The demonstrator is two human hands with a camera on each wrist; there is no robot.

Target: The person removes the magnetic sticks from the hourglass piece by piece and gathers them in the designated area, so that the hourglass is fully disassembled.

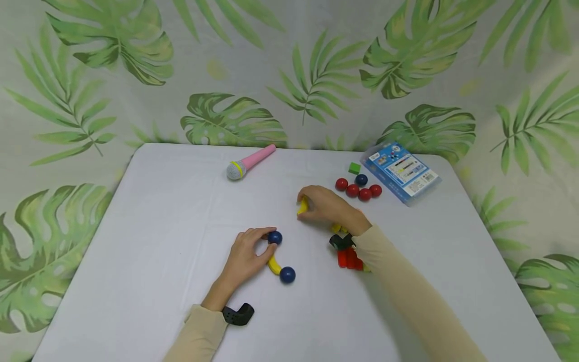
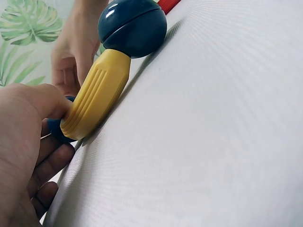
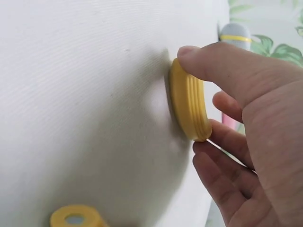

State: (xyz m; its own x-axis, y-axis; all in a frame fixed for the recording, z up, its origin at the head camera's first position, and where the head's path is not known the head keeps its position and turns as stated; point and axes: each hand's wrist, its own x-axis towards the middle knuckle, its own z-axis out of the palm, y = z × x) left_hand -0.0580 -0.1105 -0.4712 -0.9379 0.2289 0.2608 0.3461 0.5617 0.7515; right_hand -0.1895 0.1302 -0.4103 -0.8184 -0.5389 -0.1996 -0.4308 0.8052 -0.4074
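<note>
My left hand (image 1: 246, 254) pinches a dark blue ball (image 1: 275, 238) between thumb and fingers. A curved yellow rod (image 2: 97, 94) runs from that ball to a second blue ball (image 1: 287, 275), which rests on the white table; the three form one chain. In the left wrist view the thumb partly covers the held ball. Farther up the table, my right hand (image 1: 323, 203) grips another curved yellow rod (image 3: 187, 101) at its two ends, thumb on one and fingers on the other. This rod is close to the tabletop; contact cannot be told.
Red rods (image 1: 348, 259) and yellow pieces (image 1: 336, 228) lie partly hidden under the right forearm. Several red balls (image 1: 353, 190), a blue ball and a green block (image 1: 355, 168) sit beside a clear-and-blue box (image 1: 404, 173). A pink toy microphone (image 1: 253, 161) lies at the back.
</note>
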